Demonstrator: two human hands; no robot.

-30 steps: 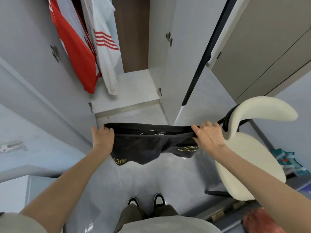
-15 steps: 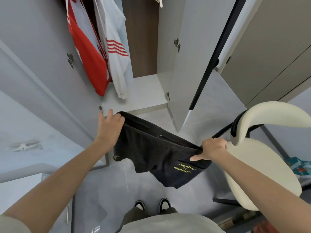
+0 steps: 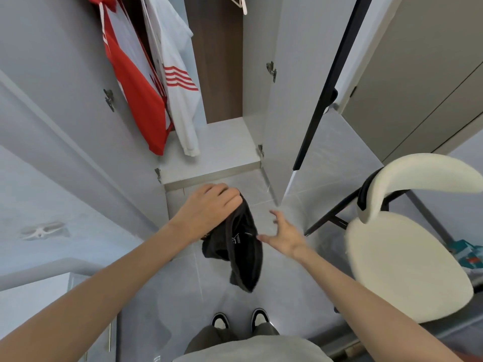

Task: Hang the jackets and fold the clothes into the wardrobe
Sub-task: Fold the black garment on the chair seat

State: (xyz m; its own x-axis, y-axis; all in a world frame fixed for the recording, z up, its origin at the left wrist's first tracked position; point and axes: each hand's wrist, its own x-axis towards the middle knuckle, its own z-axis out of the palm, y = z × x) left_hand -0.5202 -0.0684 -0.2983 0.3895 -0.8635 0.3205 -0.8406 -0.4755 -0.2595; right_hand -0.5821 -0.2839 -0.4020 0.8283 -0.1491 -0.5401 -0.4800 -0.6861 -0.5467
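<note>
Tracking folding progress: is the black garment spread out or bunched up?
Bunched: the black garment hangs clumped from the left hand alone; right hand open beside it.

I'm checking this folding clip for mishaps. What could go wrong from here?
1. Only the left hand grips the black garment; it hangs bunched over the floor and might slip down or crease.
2. The right hand is open beside it; a missed catch could leave the fold uneven.

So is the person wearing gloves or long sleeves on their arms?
No gloves. The left hand and right hand are bare, with no ring, watch or bracelet showing. The left forearm and right forearm are bare too, with no sleeve in view.
</note>
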